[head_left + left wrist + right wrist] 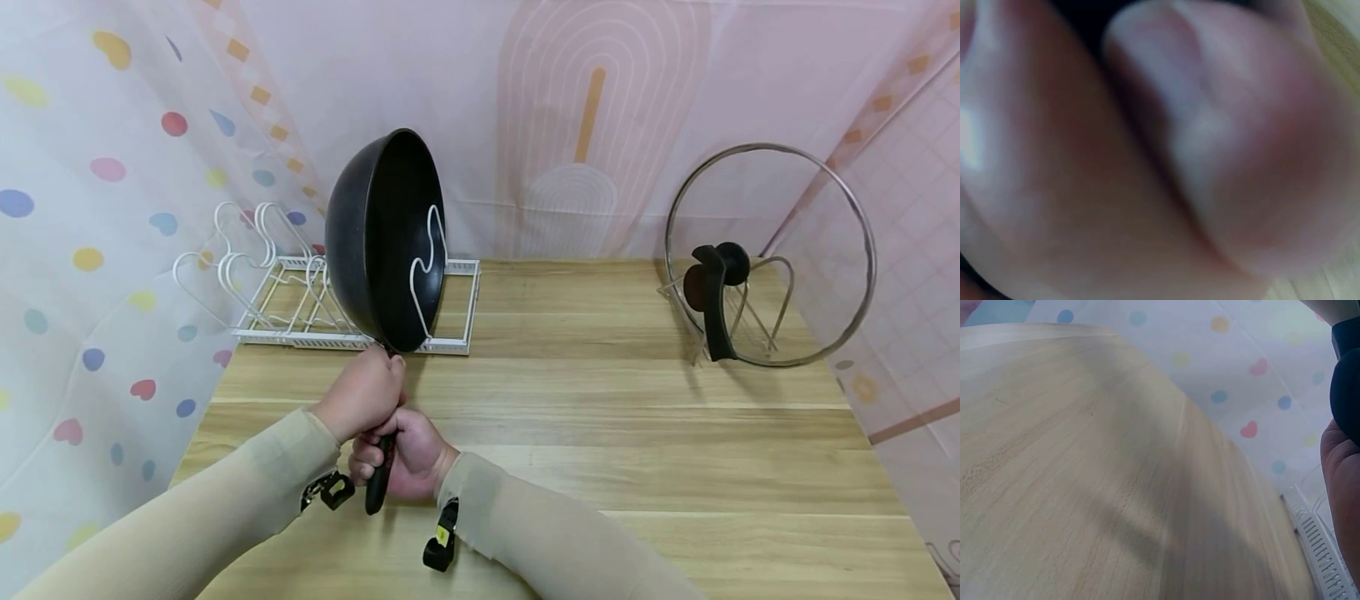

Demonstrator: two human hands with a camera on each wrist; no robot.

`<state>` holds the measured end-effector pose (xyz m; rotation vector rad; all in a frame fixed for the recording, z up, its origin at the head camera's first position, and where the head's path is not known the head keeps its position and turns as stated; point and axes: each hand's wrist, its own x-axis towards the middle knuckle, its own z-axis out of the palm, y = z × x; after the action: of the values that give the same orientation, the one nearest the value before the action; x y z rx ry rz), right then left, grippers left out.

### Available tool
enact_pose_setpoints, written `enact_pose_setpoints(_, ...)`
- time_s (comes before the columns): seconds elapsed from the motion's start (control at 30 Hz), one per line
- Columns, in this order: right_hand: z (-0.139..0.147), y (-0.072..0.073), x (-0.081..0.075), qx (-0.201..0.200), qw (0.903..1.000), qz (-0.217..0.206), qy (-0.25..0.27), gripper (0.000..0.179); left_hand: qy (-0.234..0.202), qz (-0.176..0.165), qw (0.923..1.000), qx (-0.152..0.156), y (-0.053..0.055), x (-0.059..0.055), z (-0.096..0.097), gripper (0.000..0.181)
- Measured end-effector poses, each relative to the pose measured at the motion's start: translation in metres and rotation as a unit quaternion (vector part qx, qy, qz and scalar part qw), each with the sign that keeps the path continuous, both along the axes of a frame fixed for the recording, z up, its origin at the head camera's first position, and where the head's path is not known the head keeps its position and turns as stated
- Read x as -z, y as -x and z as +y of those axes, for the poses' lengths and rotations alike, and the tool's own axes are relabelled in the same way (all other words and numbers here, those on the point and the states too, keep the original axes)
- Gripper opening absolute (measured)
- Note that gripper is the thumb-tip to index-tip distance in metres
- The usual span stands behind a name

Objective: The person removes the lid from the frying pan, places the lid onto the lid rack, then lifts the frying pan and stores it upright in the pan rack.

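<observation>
A dark wok [352, 225] stands on its side in the white wire rack [472, 308], its hollow turned to the right and one white wire loop [429, 267] in front of that hollow. Its black handle [379, 479] points toward me. Close to the wok's body, my left hand [362, 393] grips the handle. Just below, the curled fingers of my right hand [412, 454] hold the same handle, whose end sticks out underneath. Blurred fingers [1260, 137] fill the left wrist view. In the right wrist view, part of a hand [1341, 481] shows at the right edge.
Several more white wire loops [262, 237] rise from the rack's left part. At the right back, a glass lid [810, 250] with a black knob leans upright in a small wire stand [783, 292]. A wooden table [600, 450] meets patterned curtains [465, 83] behind and at both sides.
</observation>
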<state>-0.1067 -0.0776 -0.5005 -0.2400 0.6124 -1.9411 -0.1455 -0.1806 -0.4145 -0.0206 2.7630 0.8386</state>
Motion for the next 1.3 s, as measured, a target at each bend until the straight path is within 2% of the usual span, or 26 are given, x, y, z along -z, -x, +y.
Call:
enact_pose_setpoints(0.23,0.001,0.000,0.004,0.003,1.0000,0.001,0.001,0.032,-0.001,0.009,1.0000,0.000,0.001,0.004,0.000,0.032)
enact_pose_setpoints(0.53,0.002,0.000,0.007,0.008,0.9999,0.003,-0.005,0.033,-0.004,-0.007,1.0000,-0.003,-0.001,0.006,0.001,0.032)
enact_pose_setpoints(1.0,0.006,0.003,0.009,0.032,0.9960,-0.014,-0.082,0.027,-0.021,-0.024,0.9995,-0.007,0.002,0.013,0.001,0.033)
enact_pose_setpoints(1.3,0.007,0.004,0.011,0.039,0.9944,-0.008,-0.098,0.024,-0.027,-0.035,0.9989,-0.015,0.004,0.016,0.001,0.033)
